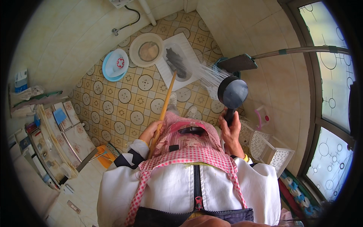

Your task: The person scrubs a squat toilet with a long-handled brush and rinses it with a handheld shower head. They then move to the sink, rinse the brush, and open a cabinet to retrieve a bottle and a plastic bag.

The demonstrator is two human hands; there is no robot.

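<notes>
My left hand (151,132) is closed around a wooden mop handle (167,102), which slants away from me. At its far end, dark grey cloth strips (176,61) lie in the basin of a white squat toilet (163,75). In my right hand (231,132) is the grip of a black handheld shower head (233,92). Water (208,72) sprays from it in fine streams toward the toilet and the tiles beside it. A pink checked apron (195,157) covers my front, and my shoes (191,111) stand just short of the toilet.
Left of the toilet stand a cream basin (133,55) holding water and stacked white and blue basins (105,71). A flat mop (239,63) leans along the right wall. White perforated plastic racks (262,146) are by my right side. A cluttered vanity (51,142) is on the left.
</notes>
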